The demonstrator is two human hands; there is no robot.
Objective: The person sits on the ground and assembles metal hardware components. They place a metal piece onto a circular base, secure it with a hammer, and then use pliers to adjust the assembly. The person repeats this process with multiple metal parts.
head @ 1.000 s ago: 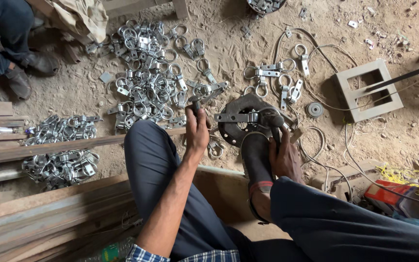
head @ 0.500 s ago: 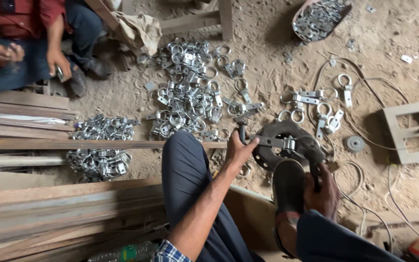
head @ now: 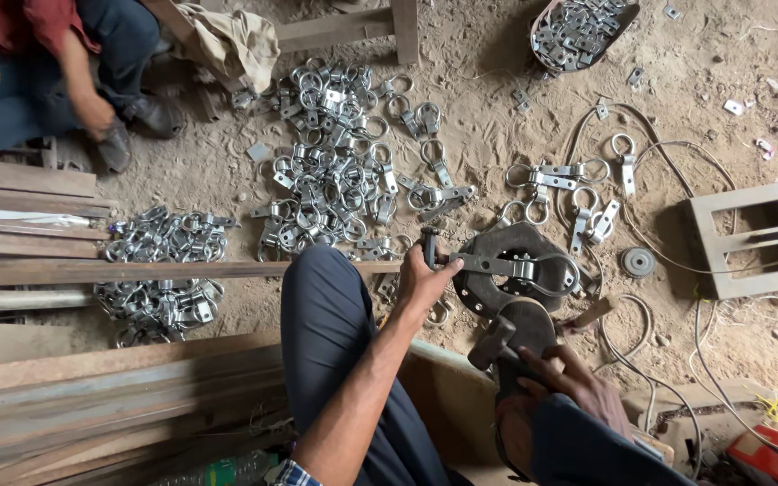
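Two hands working a metal clamp on a dark round block on the sandy ground.

The left hand (head: 423,281) is closed around the end of the flat metal clamp (head: 506,266), which lies across the round block (head: 497,243). The right hand (head: 562,378) grips a hammer (head: 495,340) beside the sandal. A dark basket (head: 625,13) at the top edge holds metal brackets (head: 574,31).

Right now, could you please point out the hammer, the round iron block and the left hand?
hammer (head: 494,340), head view, on its dark head.
round iron block (head: 517,241), head view, on its top rim.
left hand (head: 422,283), head view, on its back.
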